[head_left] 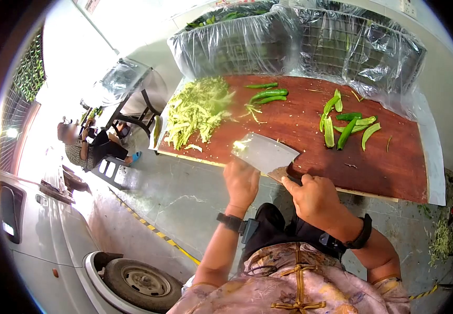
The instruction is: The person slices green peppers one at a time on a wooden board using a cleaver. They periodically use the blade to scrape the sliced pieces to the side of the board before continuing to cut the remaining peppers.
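My right hand (318, 201) grips the handle of a cleaver (268, 153), index finger stretched along it toward the blade. The broad blade lies nearly flat over the table's front edge, with pale green shreds (241, 144) at its far left end. Close to that end is my left hand (241, 183), its fingers blurred and partly hidden. A big heap of shredded green pepper (197, 112) covers the left of the red-brown board (289, 123). Whole long green peppers (269, 95) lie behind the blade. To the right are halved and whole peppers (347, 125).
Plastic-lined crates (237, 47) stand along the back of the board. A seated person (87, 146) is at the far left, beside a small table (127, 86). A white vehicle (53, 246) stands at lower left. Scraps (443, 238) lie on the floor at right.
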The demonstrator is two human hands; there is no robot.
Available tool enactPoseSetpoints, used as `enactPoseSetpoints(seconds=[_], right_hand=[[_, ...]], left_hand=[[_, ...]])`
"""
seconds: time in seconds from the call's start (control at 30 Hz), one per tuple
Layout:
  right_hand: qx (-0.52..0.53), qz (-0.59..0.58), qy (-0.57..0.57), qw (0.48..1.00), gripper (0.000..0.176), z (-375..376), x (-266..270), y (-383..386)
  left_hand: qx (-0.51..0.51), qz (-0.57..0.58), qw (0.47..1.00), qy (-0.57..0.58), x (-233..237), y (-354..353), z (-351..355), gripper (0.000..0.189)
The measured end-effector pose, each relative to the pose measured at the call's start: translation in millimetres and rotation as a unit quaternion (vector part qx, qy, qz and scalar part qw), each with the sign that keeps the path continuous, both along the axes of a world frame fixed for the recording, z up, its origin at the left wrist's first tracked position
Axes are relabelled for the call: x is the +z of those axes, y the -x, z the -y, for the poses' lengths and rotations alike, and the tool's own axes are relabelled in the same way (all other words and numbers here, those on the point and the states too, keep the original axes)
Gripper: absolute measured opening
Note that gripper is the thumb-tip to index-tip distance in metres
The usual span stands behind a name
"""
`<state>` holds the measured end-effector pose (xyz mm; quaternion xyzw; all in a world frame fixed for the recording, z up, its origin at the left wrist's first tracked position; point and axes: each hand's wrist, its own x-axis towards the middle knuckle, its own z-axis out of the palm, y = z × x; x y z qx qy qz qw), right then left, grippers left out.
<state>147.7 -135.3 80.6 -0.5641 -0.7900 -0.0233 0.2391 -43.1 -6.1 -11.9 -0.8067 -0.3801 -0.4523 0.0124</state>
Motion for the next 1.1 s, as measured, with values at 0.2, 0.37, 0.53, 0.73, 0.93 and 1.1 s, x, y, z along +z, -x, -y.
enactPoseSetpoints(seconds=[0.2,0.37,0.53,0.73,0.93,1.1], right_hand=[[0.001,-0.024,0.013,1.000,0.044,-8,-2,8],[0.016,0.012,0.035,0.999,0.026,-67,3,30],[-0.032,0.001,-0.010,0.999,0.039,-62,-5,10],[-0.043,-0.038,-0.085,0.995,0.041,-38,-26,-16],[-0.060,-0.004,-0.055,0.997,0.040,-10,-20,-25],[-0.026,0.015,-0.088,0.996,0.044,-4,-22,-25]], left_hand=[[-0.005,-0.003,1.000,-0.019,-4,1,-1,0.006],[0.003,-0.005,1.000,0.015,4,0,-2,0.010],[0.003,0.014,1.000,-0.019,2,-1,-1,0.017],[0.025,0.003,1.000,0.016,2,-1,-1,0.014],[0.017,0.079,0.997,0.016,22,4,-28,0.015],[0.008,0.035,0.999,0.014,57,2,-53,0.031]])
